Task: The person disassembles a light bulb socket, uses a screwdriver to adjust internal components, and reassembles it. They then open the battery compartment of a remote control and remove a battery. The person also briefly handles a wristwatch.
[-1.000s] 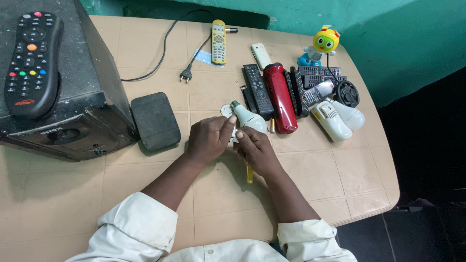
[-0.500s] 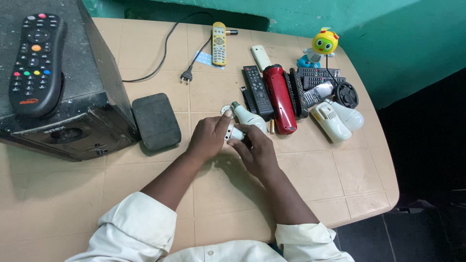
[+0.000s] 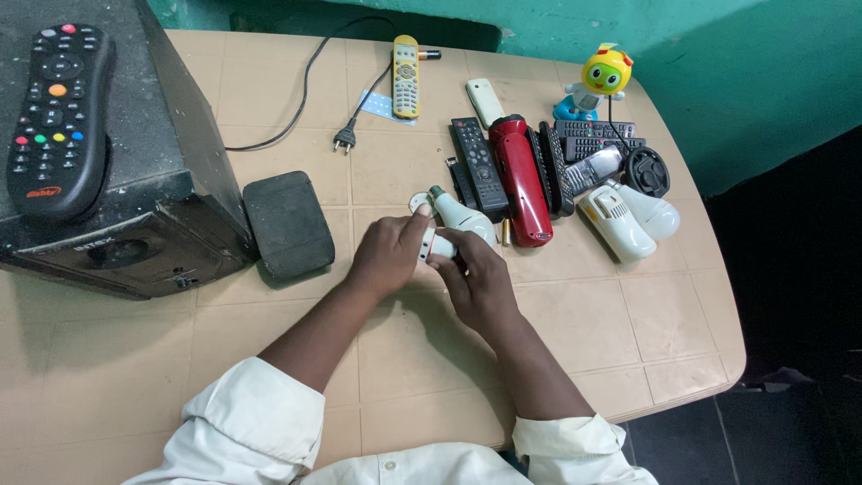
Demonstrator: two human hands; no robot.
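head view: beige table [image 3: 575,314] is crowded, your left hand [image 3: 388,254] and right hand [image 3: 476,278] both pinch a small white part [image 3: 437,243] beside the white bulb [image 3: 462,216]; a slip could knock the bulb rolling.

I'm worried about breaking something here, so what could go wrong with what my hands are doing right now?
Both hands, left hand and right hand, pinch a small white part together; it could slip out and roll under the clutter. The white bulb lies loose just beyond the fingers, so a nudge might knock it into the red torch.
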